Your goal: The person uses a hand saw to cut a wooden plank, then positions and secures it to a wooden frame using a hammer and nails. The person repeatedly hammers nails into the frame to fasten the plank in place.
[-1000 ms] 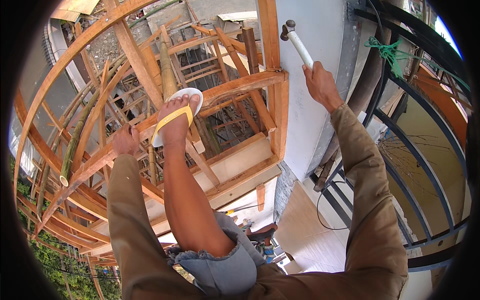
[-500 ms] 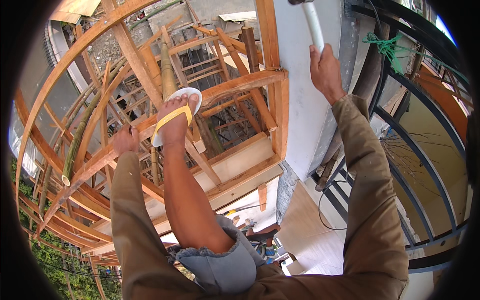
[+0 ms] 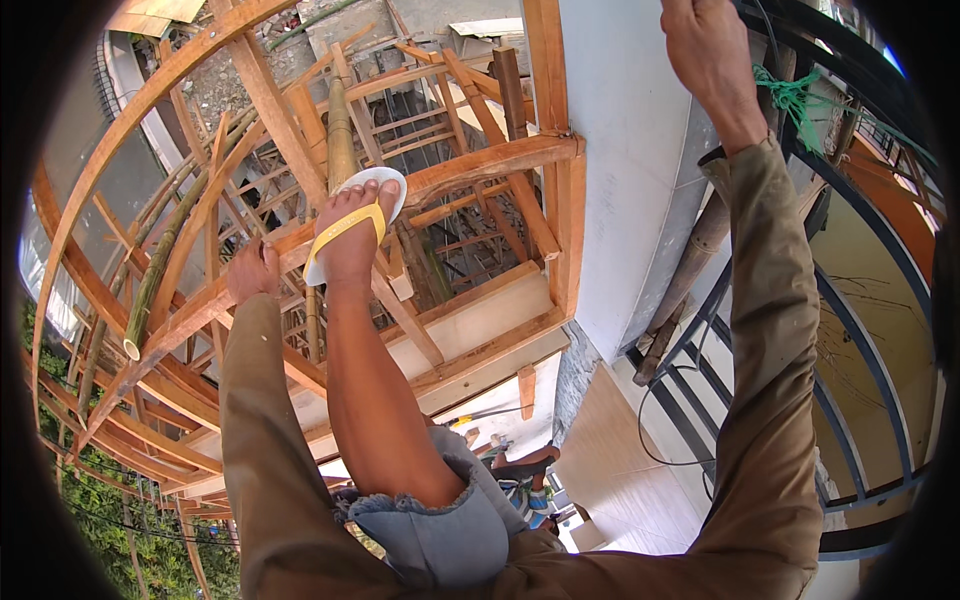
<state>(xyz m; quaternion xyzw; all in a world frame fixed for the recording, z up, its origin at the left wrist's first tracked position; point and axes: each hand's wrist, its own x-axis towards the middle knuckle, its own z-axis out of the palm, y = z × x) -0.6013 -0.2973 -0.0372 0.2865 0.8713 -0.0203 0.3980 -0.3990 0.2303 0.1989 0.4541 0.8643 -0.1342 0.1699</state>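
We brace: left hand (image 3: 252,272) clenched on the scaffold beam (image 3: 190,315), right hand (image 3: 712,55) raised by the wall (image 3: 630,130) (grip cut off; cannot tell).

Packages, labels, signs, screens: none visible among the timber scaffold, the white wall or the railing. Small coloured shapes far below on the ground are too blurred to tell, though none reads clearly as a package or sign.
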